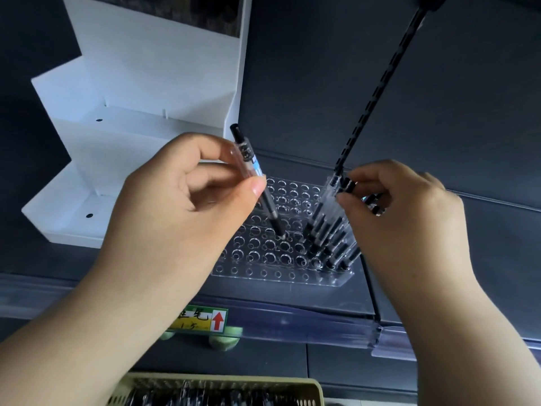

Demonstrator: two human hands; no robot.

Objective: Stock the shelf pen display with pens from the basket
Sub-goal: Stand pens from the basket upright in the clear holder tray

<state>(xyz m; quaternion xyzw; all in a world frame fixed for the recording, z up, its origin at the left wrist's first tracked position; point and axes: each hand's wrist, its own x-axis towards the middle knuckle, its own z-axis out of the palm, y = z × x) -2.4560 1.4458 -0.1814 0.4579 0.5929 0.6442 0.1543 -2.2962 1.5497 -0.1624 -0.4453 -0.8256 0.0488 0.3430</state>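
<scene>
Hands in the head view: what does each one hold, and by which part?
The left hand pinches a pen by its clear upper barrel, tip downward. The right hand pinches the standing pens by their tops.

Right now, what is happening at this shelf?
A person is filling a clear pen display on the shelf. The left hand pinches one pen, tilted, with its tip at a hole near the middle of the display. The right hand has its fingers curled round the tops of the standing pens, which fill the rows on the right side. Most other holes have no pen. A basket with more pens is at the bottom edge.
</scene>
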